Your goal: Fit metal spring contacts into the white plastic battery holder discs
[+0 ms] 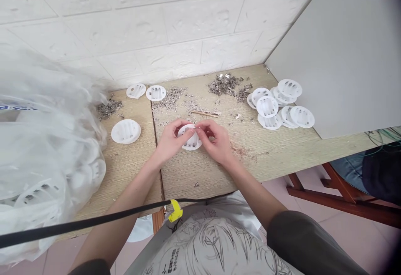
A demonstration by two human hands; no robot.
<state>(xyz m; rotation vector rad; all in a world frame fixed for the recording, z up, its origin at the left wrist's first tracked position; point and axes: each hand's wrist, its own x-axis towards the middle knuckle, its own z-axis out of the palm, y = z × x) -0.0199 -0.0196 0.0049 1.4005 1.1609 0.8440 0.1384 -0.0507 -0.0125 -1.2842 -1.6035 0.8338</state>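
Over the middle of the table, a round white plastic battery holder [191,142] with slots is between my two hands. My left hand [173,138] grips its left side, the thumb lying across its face. At its upper right edge, the thumb and fingertips of my right hand [216,140] are pinched together. Whether a small metal piece sits in that pinch is hidden by the fingers. Just beyond my hands lie a few thin wooden sticks [205,113] and a scatter of tiny metal pieces [171,99].
Finished-looking white discs [267,106] are heaped at the right beside a grey panel [338,58]. More discs [125,131] lie at the left. Metal contacts [224,85] form a pile by the wall. A clear bag [46,150] of discs bulges at the left. A black strap [94,220] crosses low in front.
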